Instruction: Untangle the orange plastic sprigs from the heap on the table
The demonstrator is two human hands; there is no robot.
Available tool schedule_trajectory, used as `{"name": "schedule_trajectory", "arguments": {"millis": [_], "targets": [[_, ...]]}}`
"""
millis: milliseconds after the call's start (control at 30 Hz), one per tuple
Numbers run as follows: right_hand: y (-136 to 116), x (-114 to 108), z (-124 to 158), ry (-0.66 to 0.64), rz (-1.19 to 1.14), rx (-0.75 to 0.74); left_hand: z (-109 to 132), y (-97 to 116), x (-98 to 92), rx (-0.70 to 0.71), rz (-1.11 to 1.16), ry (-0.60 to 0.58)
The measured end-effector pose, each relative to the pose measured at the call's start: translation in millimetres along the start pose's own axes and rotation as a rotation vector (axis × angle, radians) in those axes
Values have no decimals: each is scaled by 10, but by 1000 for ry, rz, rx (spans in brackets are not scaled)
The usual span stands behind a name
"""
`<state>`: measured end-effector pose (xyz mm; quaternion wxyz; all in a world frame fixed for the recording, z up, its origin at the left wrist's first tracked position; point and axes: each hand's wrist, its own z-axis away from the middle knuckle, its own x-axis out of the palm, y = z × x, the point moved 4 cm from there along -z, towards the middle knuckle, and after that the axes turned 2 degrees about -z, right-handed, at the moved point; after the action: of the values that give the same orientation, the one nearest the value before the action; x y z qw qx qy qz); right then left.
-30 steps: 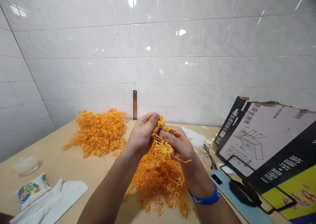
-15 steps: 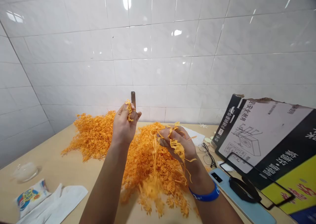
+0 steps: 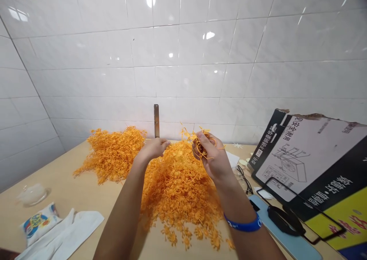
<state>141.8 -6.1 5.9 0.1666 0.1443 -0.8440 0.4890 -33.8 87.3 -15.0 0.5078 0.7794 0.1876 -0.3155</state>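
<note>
Two heaps of small orange plastic sprigs lie on the wooden table (image 3: 80,193): a far left heap (image 3: 114,153) and a nearer middle heap (image 3: 180,187). My right hand (image 3: 209,155) is raised over the middle heap, its fingers closed on a small tangle of orange sprigs (image 3: 197,138). My left hand (image 3: 153,148) reaches out low over the gap between the heaps, fingers stretched forward, with nothing visible in it. A blue band (image 3: 243,225) circles my right wrist.
A printed cardboard box (image 3: 309,164) leans at the right, with a phone (image 3: 283,237), glasses (image 3: 242,180) and a black-framed item (image 3: 286,218) beside it. At the left lie a white cloth (image 3: 65,229), a snack packet (image 3: 38,222) and a clear dish (image 3: 31,193). A metal bracket (image 3: 156,120) stands on the tiled wall.
My hands came apart. The left lifted a small piece away, then dropped low and forward without it. The long strand under my right hand fell onto the heap; the right hand rose.
</note>
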Motion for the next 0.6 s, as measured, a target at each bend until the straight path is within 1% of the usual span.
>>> {"name": "schedule_trajectory", "arguments": {"millis": [100, 233, 333, 400, 433, 500, 567, 600], "targets": [[4, -21, -5, 34, 27, -23, -18, -36, 40, -15, -19, -54], [9, -57, -13, 65, 69, -81, -34, -30, 72, -20, -3, -66], [35, -94, -28, 84, 108, -104, -41, 26, 85, -2, 44, -64], [47, -124, -36, 106, 148, -129, -25, 104, 78, 27, 86, -55], [46, -137, -38, 121, 173, -149, -5, 158, 73, 43, 158, -55], [34, -151, -32, 148, 229, -195, 60, 287, 71, 59, 419, -88], [15, -145, -19, 166, 284, -238, 158, 444, 98, 59, 737, -186], [4, -139, -11, 178, 308, -262, 214, 528, 122, 59, 854, -250]]}}
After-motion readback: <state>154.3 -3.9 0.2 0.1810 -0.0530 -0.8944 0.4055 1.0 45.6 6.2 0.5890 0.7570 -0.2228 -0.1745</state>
